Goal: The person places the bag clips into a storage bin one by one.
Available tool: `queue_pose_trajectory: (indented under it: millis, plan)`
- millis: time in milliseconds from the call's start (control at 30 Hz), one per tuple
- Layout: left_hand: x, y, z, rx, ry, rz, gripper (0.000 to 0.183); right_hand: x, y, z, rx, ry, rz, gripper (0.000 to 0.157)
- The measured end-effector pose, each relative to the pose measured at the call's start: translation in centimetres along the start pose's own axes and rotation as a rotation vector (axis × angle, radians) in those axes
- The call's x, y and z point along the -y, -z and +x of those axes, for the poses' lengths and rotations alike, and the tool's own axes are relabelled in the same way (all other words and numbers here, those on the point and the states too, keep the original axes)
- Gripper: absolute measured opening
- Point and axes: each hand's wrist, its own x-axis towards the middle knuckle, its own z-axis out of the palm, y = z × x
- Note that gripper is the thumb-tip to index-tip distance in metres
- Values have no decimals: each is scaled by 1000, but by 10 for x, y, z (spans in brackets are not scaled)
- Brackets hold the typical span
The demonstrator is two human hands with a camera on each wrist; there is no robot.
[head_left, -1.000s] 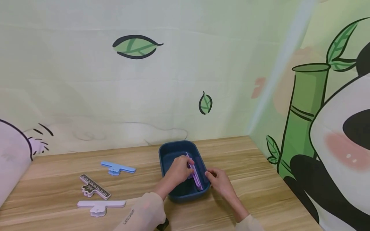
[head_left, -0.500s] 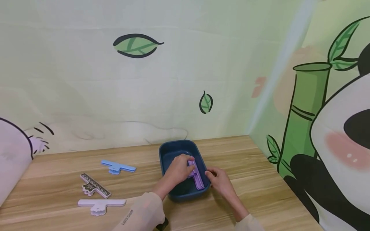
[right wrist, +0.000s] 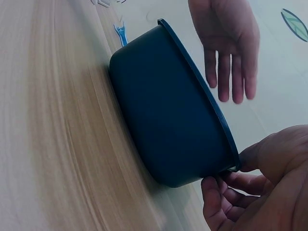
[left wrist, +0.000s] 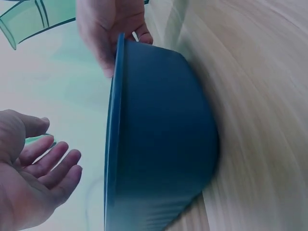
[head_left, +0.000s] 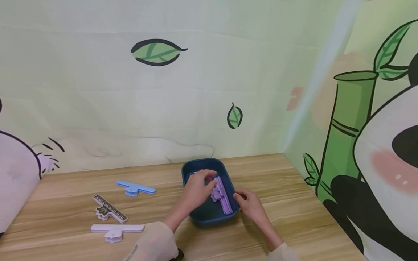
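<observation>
A dark blue plastic basin [head_left: 209, 221] stands on the wooden table. Inside it, along the right wall, lie purple clips [head_left: 225, 202] that look stacked on one another. Over the basin is my left hand [head_left: 195, 188], just left of those clips, its fingers loosely extended; the left wrist view shows this hand [left wrist: 33, 178] holding nothing. My right hand [head_left: 252, 206] pinches the basin's right rim. In the right wrist view, the thumb of that hand [right wrist: 274, 178] is at the rim and the fingers are curled under it.
Left of the basin, three clips lie on the table [head_left: 156, 210]: a light blue clip [head_left: 136, 188], a black-and-white clip with a piano-key pattern [head_left: 110, 208] and a white clip [head_left: 117, 228]. A cloth backdrop [head_left: 98, 108] with leaf and panda drawings rises behind and at the right.
My left hand has let go of the purple clip, which now lies flat in the basin, and has drawn back slightly to the left. The right hand keeps its hold on the rim.
</observation>
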Motion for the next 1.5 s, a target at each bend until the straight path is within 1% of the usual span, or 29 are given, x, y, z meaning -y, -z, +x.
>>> queue_pose_trajectory:
  millis: [133, 233, 433, 533, 667, 867, 1033, 1267, 1500]
  plan:
    - [5, 9, -6, -67, -38, -23, 27, 0, 0, 0, -6, 3, -5, 24]
    - [9, 18, -11, -100, -44, -33, 27, 0, -1, 0, -6, 3, -12, 24]
    - [16, 37, -23, -126, -10, -41, 27, -1, 0, -1, -2, -7, -14, 25]
    - [19, 45, -28, -134, 21, -55, 28, -1, 0, -1, -7, -13, -10, 25]
    - [23, 55, -36, -164, 47, -73, 29, -2, 1, -1, -8, -21, -6, 25]
    - [34, 77, -48, -223, 48, -49, 29, -1, 1, 0, 3, -36, -15, 22]
    - [43, 97, -59, -257, 47, -19, 29, -1, 2, 0, 3, -42, -15, 22]
    - [55, 123, -74, -268, 118, 43, 30, -2, 1, 2, 9, -63, -6, 21]
    - [69, 146, -89, -267, 153, 87, 32, 0, -1, 2, 0, -71, -17, 20]
